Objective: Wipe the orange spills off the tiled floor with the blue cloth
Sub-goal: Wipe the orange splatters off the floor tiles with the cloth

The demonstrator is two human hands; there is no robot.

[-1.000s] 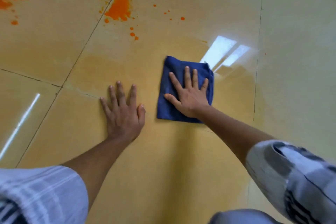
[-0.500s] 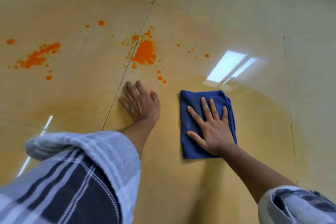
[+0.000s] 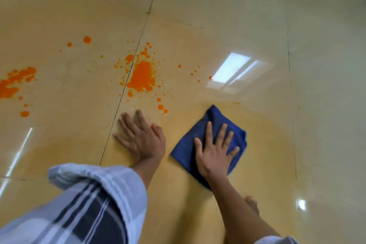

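Observation:
A folded blue cloth (image 3: 200,134) lies on the glossy tiled floor (image 3: 247,16), turned like a diamond. My right hand (image 3: 214,149) presses flat on it with fingers spread. My left hand (image 3: 141,137) rests flat on the bare floor just left of the cloth, fingers apart, holding nothing. A large orange spill (image 3: 141,77) with many small droplets around it sits beyond my left hand, straddling a grout line. A second orange spill (image 3: 13,83) lies at the far left edge.
The floor around the cloth carries a yellowish wet smear (image 3: 257,125). A bright window reflection (image 3: 230,69) shines beyond the cloth. A bare foot (image 3: 252,204) shows behind my right forearm. Grout lines cross the tiles.
The cloth has rotated under my right hand into a diamond shape and slid slightly. The view has shifted, so the spills appear lower. My left hand stays flat on the floor.

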